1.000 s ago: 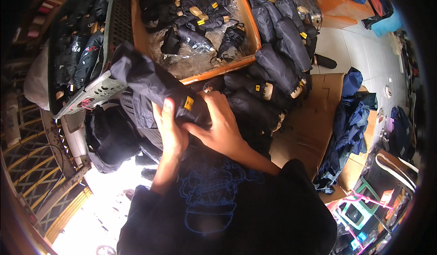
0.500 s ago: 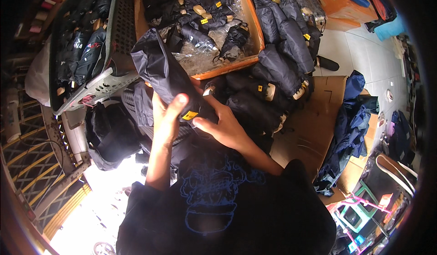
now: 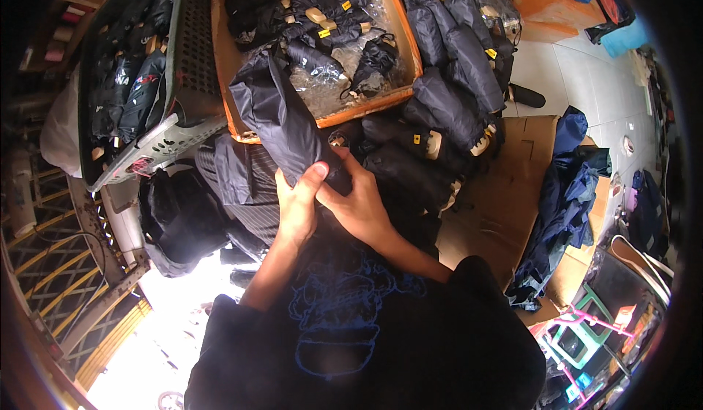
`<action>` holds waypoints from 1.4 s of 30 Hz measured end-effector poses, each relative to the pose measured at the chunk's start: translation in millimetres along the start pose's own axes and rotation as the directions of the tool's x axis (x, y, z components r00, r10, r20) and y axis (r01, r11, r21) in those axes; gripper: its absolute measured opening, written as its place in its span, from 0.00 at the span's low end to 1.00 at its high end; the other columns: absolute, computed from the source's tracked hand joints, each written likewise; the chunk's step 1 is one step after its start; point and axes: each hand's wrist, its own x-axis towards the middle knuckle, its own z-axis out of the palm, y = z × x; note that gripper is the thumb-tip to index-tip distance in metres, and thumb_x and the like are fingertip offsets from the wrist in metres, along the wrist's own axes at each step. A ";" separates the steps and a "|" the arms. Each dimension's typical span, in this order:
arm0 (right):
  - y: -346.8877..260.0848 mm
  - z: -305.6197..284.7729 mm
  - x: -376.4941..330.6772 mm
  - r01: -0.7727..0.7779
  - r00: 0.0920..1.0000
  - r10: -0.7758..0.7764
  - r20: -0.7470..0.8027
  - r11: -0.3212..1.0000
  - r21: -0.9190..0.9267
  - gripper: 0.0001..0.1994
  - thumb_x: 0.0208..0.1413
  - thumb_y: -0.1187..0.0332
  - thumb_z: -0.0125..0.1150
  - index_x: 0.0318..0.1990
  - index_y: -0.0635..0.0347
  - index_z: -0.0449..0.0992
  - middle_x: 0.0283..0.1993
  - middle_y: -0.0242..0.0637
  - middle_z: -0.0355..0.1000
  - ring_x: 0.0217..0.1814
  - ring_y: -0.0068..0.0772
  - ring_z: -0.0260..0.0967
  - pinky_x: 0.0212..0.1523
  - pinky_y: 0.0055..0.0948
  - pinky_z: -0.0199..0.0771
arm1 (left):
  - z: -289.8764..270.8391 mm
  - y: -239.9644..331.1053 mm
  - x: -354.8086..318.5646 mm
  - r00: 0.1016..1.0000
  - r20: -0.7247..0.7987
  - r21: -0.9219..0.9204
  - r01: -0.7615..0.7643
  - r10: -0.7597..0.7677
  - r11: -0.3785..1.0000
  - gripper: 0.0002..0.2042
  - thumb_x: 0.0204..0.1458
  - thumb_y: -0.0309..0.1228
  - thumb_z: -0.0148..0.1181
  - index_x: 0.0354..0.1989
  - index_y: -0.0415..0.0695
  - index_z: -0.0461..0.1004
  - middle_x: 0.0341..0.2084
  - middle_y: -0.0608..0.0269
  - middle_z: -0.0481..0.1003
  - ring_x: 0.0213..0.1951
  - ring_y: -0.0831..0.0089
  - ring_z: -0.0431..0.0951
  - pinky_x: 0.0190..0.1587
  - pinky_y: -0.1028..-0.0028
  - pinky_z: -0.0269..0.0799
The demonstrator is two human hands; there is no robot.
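A folded umbrella [image 3: 282, 124] in a loose black fabric sleeve is held up in front of me, tilted with its wide end away and to the left. My left hand [image 3: 299, 203] closes round its near end, thumb on top. Pressed against that same end from the right is my right hand [image 3: 360, 199], with its fingers curled round it. The two hands nearly meet, and they hide the umbrella's lower tip. Just beyond lies an open carton [image 3: 370, 105] with several black umbrellas and clear plastic inside.
A grey perforated basket [image 3: 198, 51] of black umbrellas stands at the left. More sleeved umbrellas [image 3: 447, 110] are heaped right of the carton. Flattened cardboard [image 3: 491, 205] and dark blue cloth [image 3: 564, 212] lie to the right. A black bag [image 3: 176, 220] sits at the left, a green stool [image 3: 586, 337] at lower right.
The umbrella has shifted right and a little nearer. My left hand has slid to its near end beside my right hand, and the yellow tag is now covered.
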 end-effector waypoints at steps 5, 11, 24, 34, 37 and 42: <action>14.1 -18.2 -1.0 0.178 0.953 -0.196 0.233 0.979 0.096 0.31 0.50 0.64 0.66 0.59 0.65 0.62 0.50 0.49 0.72 0.46 0.39 0.75 0.48 0.32 0.72 | -14.1 0.2 10.8 0.993 0.122 -0.082 0.012 -0.002 0.997 0.30 0.43 0.42 0.64 0.51 0.33 0.67 0.45 0.48 0.74 0.49 0.62 0.75 0.56 0.65 0.67; 4.8 -14.1 -7.9 -0.138 0.979 0.100 0.176 0.966 0.218 0.28 0.48 0.65 0.69 0.54 0.67 0.66 0.46 0.43 0.72 0.43 0.30 0.72 0.45 0.27 0.71 | -14.8 22.3 14.2 0.996 0.069 0.142 -0.068 0.058 0.988 0.31 0.46 0.38 0.65 0.55 0.34 0.63 0.45 0.49 0.74 0.49 0.63 0.74 0.55 0.66 0.67; 6.2 0.2 -9.8 0.218 0.949 -0.151 -0.278 0.949 0.228 0.29 0.63 0.47 0.31 0.49 0.68 0.65 0.49 0.46 0.68 0.52 0.32 0.64 0.55 0.31 0.60 | 26.9 2.8 -1.9 0.996 -0.027 0.100 -0.076 0.079 0.992 0.26 0.44 0.37 0.64 0.49 0.37 0.66 0.40 0.56 0.74 0.43 0.67 0.74 0.49 0.69 0.69; -7.6 -15.7 7.9 0.423 0.880 -0.431 -0.201 0.902 -0.085 0.14 0.55 0.65 0.58 0.42 0.69 0.71 0.37 0.46 0.71 0.39 0.39 0.71 0.42 0.32 0.69 | 13.4 15.0 4.6 0.955 0.082 -0.152 -0.271 0.285 0.950 0.37 0.45 0.39 0.67 0.60 0.35 0.56 0.51 0.46 0.67 0.51 0.58 0.72 0.56 0.62 0.68; -9.6 -11.5 8.2 0.480 0.840 -0.495 -0.222 0.869 -0.124 0.12 0.55 0.68 0.59 0.40 0.69 0.72 0.36 0.47 0.70 0.37 0.40 0.70 0.39 0.32 0.69 | 14.6 23.1 8.5 0.957 0.000 -0.121 -0.288 0.291 0.950 0.32 0.45 0.35 0.66 0.56 0.36 0.60 0.45 0.49 0.71 0.45 0.61 0.75 0.51 0.64 0.71; -3.5 6.2 1.7 0.507 0.795 -0.464 -0.390 0.862 0.008 0.19 0.58 0.58 0.48 0.42 0.70 0.68 0.38 0.48 0.69 0.39 0.36 0.66 0.42 0.32 0.65 | 30.1 9.1 -2.3 0.973 -0.064 -0.047 -0.226 0.223 0.973 0.19 0.43 0.27 0.64 0.44 0.38 0.68 0.36 0.59 0.73 0.40 0.70 0.72 0.47 0.71 0.67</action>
